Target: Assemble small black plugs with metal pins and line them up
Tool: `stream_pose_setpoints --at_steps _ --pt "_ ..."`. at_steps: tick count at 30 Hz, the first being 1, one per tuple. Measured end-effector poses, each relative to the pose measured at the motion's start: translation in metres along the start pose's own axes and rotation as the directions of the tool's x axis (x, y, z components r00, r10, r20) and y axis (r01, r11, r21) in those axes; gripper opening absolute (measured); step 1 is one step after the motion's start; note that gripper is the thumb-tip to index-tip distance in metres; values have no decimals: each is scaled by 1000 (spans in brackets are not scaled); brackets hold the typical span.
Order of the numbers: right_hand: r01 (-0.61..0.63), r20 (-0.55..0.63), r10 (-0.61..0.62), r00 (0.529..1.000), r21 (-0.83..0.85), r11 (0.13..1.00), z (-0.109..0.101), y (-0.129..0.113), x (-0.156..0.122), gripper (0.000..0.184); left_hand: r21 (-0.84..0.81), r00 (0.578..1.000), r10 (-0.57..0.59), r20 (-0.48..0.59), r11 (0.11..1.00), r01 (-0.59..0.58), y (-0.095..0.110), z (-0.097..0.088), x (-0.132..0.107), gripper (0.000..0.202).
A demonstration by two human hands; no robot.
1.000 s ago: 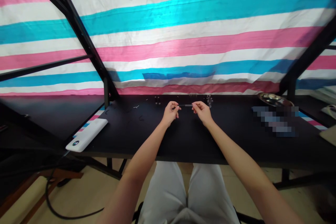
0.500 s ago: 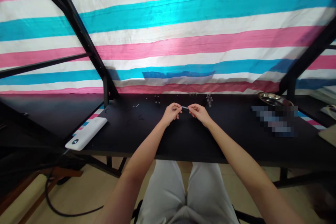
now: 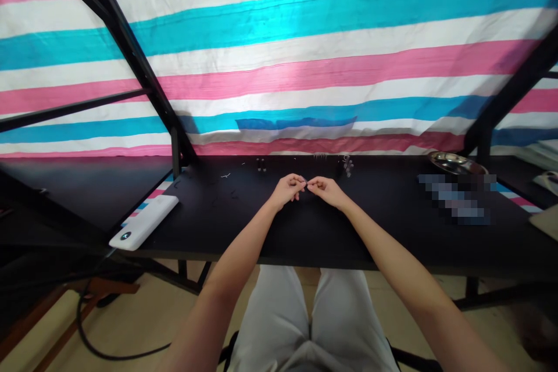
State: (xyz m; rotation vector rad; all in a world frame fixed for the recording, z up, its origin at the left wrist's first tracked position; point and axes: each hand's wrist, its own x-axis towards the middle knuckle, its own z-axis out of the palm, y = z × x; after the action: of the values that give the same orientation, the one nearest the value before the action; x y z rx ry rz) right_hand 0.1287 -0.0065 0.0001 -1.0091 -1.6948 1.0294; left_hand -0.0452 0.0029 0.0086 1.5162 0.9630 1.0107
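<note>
Just above the black table [image 3: 305, 232], the left hand [image 3: 288, 190] and the right hand [image 3: 326, 190] are meeting fingertip to fingertip, each pinching narrowly on one end of a small thin dark piece [image 3: 306, 183]. That piece is sitting between the two sets of fingertips, almost wholly hidden by them, so what it is cannot be told. Both hands are curling inward with their remaining fingers tucked under.

Beyond the hands, near the far edge of the table, a few small dark parts [image 3: 261, 164] are lying to the left hand's far side, and a small cluster of pale parts [image 3: 347, 166] is sitting just past the right hand. Well off to the right of the right hand, a shallow metal dish [image 3: 453, 161] is resting on the table beside a blurred-out patch. Well off to the left of the left hand, a white power bank [image 3: 143, 222] is lying at the table's near-left corner. Behind everything, a pink, white and blue striped tarp [image 3: 305, 58] is hanging as a backdrop.
</note>
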Motion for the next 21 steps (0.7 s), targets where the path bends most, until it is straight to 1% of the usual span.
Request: stream_pose_setpoints --at_steps 3,8,10,11,13,14,16,18,19,21 --pt "4 42 -1 999 -70 998 -1 4 -1 35 -1 1000 -9 23 1000 9 1 0 -1 27" --pt "-4 94 13 995 -92 996 -1 6 -2 34 -12 994 -3 110 1000 4 4 3 -4 27" --pt "10 85 -1 996 -108 994 -2 4 -1 34 -14 994 6 105 1000 -4 4 3 -3 28" --pt "20 74 -11 997 -125 992 -4 4 -1 34 -6 996 12 84 1000 -11 4 3 -3 27" --pt "40 25 -36 999 -200 979 -11 2 0 33 39 999 37 1 999 -37 1 2 -1 23" --pt "46 -11 -50 999 -264 963 -17 2 0 32 78 997 59 -51 995 -55 -1 1 0 21" --pt "25 -108 -80 991 -436 900 -32 3 -1 28 185 982 120 -147 978 -92 -4 -1 1 18" --pt "-72 -218 -74 973 -592 803 -49 6 -4 23 312 963 197 -187 941 -132 -7 -3 1 14" --pt "-142 -268 -47 962 -641 754 -56 7 -5 20 371 954 234 -185 916 -153 -8 -3 1 12" --pt "-278 -357 15 934 -700 657 -68 11 -8 18 461 945 290 -149 866 -193 -9 -3 0 11"
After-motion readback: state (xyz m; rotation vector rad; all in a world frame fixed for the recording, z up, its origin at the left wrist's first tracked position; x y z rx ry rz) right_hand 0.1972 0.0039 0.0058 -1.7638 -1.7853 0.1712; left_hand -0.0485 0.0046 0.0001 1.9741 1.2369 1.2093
